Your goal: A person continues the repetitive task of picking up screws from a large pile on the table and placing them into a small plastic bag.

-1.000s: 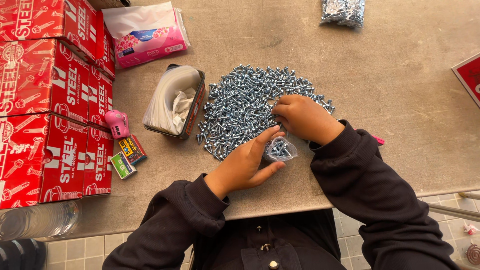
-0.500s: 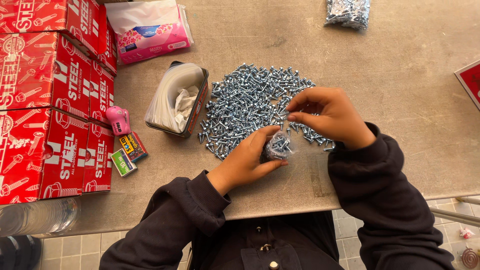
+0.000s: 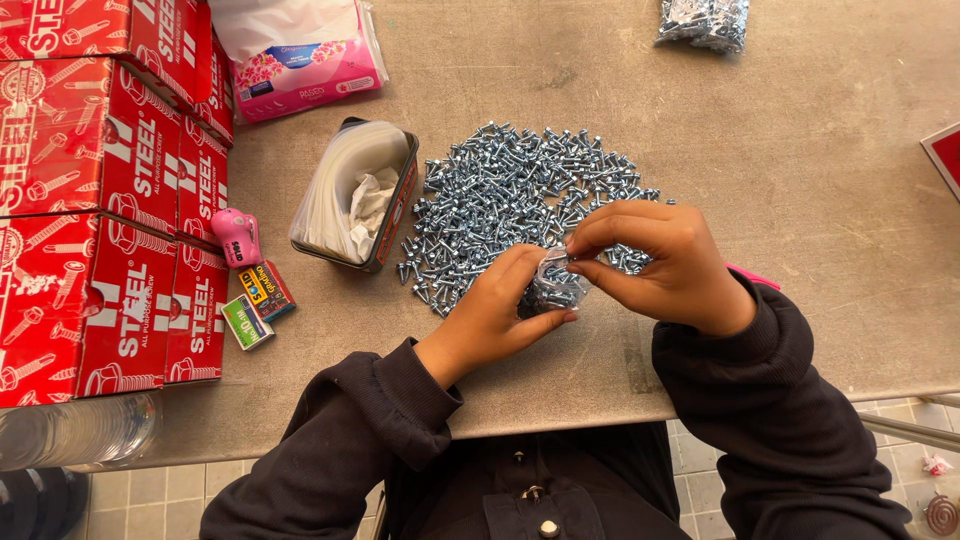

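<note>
Grey worktable (image 3: 800, 250), scuffed, carries everything. Far left of the grip, stacked red cartons (image 3: 90, 200) line the table edge, with a pink tissue pack (image 3: 300, 60) above them. Just above and behind the grip spreads a wide heap of silver screws (image 3: 510, 190), loose, some strays at its near edge. Left of the grip stands a dark tin (image 3: 360, 195) stuffed with clear plastic bags; small matchbox-like packets (image 3: 257, 305) and a pink gadget (image 3: 238, 235) lie further left. Far up and right of the grip sits a filled bag of screws (image 3: 705, 20). At the grip itself: left hand (image 3: 495, 320) cups a small clear bag (image 3: 553, 290) already holding screws, thumb and fingers closed under it; right hand (image 3: 660, 265) pinches the bag's mouth from above, fingertips pressed together on the plastic. Bag hangs between both hands, just over the table's near part, touching the heap's edge or nearly so; cannot tell which. Risks, as judged: thin plastic could be punctured by screw points under a squeeze; a slipped pinch at the mouth would tip screws back out; a sleeve dragged through the heap could scatter strays off the near edge onto the tiled floor (image 3: 150, 490).
</note>
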